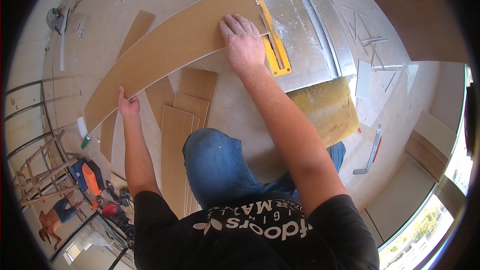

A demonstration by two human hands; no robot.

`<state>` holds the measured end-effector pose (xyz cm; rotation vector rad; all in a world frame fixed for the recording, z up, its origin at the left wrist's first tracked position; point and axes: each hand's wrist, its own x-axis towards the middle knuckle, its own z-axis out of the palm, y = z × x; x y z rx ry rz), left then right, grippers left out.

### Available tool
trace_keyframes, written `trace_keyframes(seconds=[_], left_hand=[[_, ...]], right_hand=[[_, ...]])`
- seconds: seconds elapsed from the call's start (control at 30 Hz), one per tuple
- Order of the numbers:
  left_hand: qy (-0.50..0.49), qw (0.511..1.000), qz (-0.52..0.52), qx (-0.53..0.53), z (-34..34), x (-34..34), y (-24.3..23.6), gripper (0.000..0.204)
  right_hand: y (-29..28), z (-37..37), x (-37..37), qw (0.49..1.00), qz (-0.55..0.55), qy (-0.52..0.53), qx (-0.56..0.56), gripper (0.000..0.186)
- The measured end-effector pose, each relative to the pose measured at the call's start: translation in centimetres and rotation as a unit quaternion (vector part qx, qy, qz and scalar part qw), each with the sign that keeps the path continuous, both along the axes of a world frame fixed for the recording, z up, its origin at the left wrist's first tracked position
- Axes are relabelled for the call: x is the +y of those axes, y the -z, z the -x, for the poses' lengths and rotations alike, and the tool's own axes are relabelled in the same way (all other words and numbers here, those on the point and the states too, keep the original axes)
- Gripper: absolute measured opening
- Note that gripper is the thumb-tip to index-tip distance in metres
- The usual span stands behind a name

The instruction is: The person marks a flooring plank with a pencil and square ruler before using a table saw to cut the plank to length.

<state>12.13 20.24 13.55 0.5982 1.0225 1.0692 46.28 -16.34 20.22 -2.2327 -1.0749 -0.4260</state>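
Note:
A long light-brown board [170, 40] with a pale edge reaches from the left onto a dusty metal saw table [310, 35]. Its right end lies against the yellow slotted insert [281, 55] in the table. My left hand [130, 105] grips the board's near edge toward its left end, thumb on top and the other fingers partly hidden beneath. My right hand [243, 42], whitened with dust, lies on the board's top beside the insert, fingers stretched forward. Whether the blade is turning cannot be told.
Several similar boards [176, 155] lie stacked by my left knee. A dusty yellow panel [327, 110] sits at the saw table's near side. A metal square [370, 152] and thin offcuts [375, 40] lie on the right floor. Another person [57, 217] is at far left near wooden trestles [40, 180].

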Motion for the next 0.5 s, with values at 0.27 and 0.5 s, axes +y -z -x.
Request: trace_keyframes(seconds=[0.27, 0.5], left_hand=[[-0.015, 1.0, -0.006, -0.001, 0.5, -0.26, 0.06, 0.026], [0.015, 1.0, 0.001, -0.016, 0.89, -0.65, 0.03, 0.027]], right_hand=[[-0.02, 0.44, -0.41, 1.0, -0.004, 0.0, 0.006, 0.038], [0.1, 0.76, -0.79, 1.0, -0.005, 0.001, 0.007, 0.038]])
